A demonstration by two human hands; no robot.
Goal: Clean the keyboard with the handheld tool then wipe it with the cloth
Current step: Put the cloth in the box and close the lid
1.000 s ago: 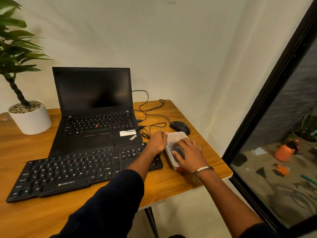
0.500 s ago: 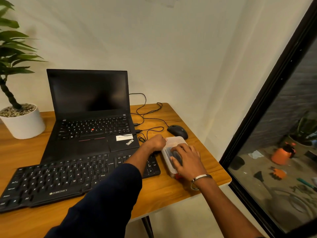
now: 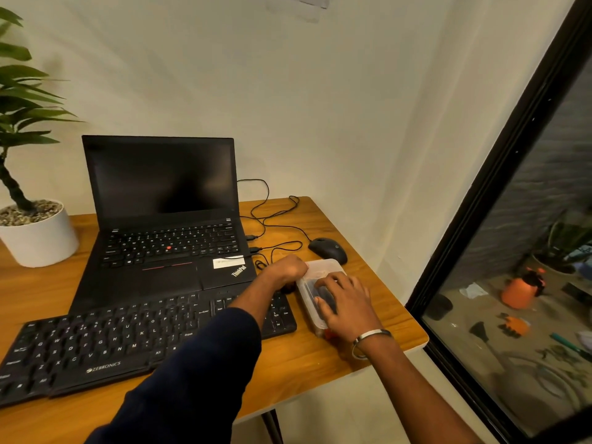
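Home-office desk corner.
Wooden desk against a plain wall: open laptop at 11 o'clock, mouse at 1, potted plant at 9, dark-framed window at 3.

The keyboard and the open laptop behind it are taking up most of the desk, leaving bare wood along the near edge and at the right corner. The plastic container, mouse and loose cables are crowding the right side. The potted plant is blocking the far left, and the wall is closing off the back.
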